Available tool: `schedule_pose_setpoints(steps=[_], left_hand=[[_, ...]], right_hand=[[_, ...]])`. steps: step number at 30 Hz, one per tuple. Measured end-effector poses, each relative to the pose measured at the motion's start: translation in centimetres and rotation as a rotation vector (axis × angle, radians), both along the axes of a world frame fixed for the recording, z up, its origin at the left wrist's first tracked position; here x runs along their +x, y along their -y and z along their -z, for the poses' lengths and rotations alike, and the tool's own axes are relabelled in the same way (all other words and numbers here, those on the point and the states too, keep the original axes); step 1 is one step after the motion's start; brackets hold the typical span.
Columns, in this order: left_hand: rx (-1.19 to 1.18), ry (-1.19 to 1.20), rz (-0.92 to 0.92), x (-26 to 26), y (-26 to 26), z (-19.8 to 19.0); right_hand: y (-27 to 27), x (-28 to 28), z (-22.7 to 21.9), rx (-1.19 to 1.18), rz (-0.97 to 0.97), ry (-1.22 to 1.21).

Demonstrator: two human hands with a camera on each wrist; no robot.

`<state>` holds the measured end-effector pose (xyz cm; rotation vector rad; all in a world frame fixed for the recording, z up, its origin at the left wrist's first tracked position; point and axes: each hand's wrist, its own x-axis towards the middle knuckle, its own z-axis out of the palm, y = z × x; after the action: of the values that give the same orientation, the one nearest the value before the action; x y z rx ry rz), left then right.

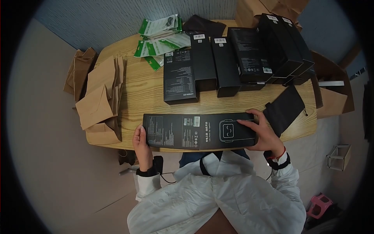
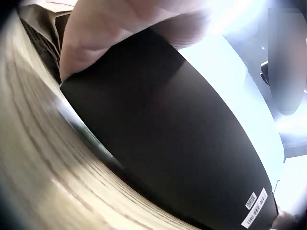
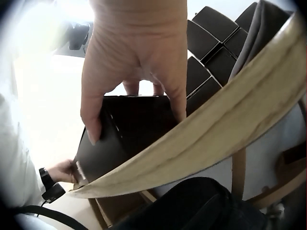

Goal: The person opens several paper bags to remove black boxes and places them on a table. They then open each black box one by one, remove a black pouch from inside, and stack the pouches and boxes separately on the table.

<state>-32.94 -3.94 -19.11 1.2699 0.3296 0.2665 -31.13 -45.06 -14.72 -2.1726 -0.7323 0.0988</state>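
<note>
Between the left hand [image 1: 141, 146] and the right hand [image 1: 265, 134], the black box [image 1: 171, 130] looks like smooth, matt card bearing a paler, paper-like label [image 1: 196, 121]. Just beside the right hand, the drawstring pouch [image 1: 286, 109] is dull, soft cloth. To the left of the left hand, the folded bags [image 1: 100, 84] are creased, matt brown paper. Beyond both hands, the packets [image 1: 171, 42] look like shiny plastic film; the upright cartons [image 1: 203, 64] there are smooth, dark card. Under the hands, the table [image 1: 142, 87] shows streaky wood grain. Behind the left wrist, the sleeve [image 1: 148, 185] is wrinkled cloth.
</note>
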Motion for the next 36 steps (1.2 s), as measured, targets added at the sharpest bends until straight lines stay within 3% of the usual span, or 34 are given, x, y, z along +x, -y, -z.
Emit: schedule_pose_setpoints(steps=[4, 6, 13, 19, 23, 26, 29, 30, 32, 35, 36], left_hand=[[0.063, 0.029, 0.07, -0.2, 1.1, -1.3], [0.24, -0.037, -0.002, 0.0, 2.1, -2.0], [0.507, -0.064, 0.272, -0.2, 3.3, -3.0], [0.562, 0.016, 0.442, -1.0, 4.5, -3.9], [0.496, 0.045, 0.457, -1.5, 5.9, -4.5], [0.624, 0.057, 0.419, -1.2, 5.7, -3.9], [0.239, -0.012, 0.184, -1.0, 5.2, -4.0], [0.238, -0.001, 0.172, -1.2, 5.3, -4.0], [-0.384, -0.098, 0.143, -2.2, 5.5, -4.0], [-0.478, -0.25, 0.316, -3.6, 8.7, -2.8], [-0.387, -0.334, 0.292, -3.9, 9.7, -2.8]], right_hand=[[-1.4, -0.4, 0.0, 0.046, 0.076, -0.025], [-1.8, -0.4, 0.3, 0.062, 0.097, -0.007], [-4.2, -0.9, 0.5, 0.165, -0.084, -0.108], [-5.3, -0.9, 1.4, 0.158, -0.122, -0.073], [-6.1, -1.6, 1.6, 0.139, -0.081, -0.05], [-6.3, -2.2, 1.6, 0.112, -0.043, -0.044], [-6.7, -2.7, 1.3, 0.168, 0.009, -0.074], [-6.8, -3.0, 1.4, 0.166, -0.003, -0.063], [-7.1, -3.6, 1.8, 0.247, 0.111, -0.059], [-8.5, -4.0, 2.0, 0.14, 0.038, 0.09], [-8.9, -4.0, 2.1, 0.185, -0.016, 0.027]])
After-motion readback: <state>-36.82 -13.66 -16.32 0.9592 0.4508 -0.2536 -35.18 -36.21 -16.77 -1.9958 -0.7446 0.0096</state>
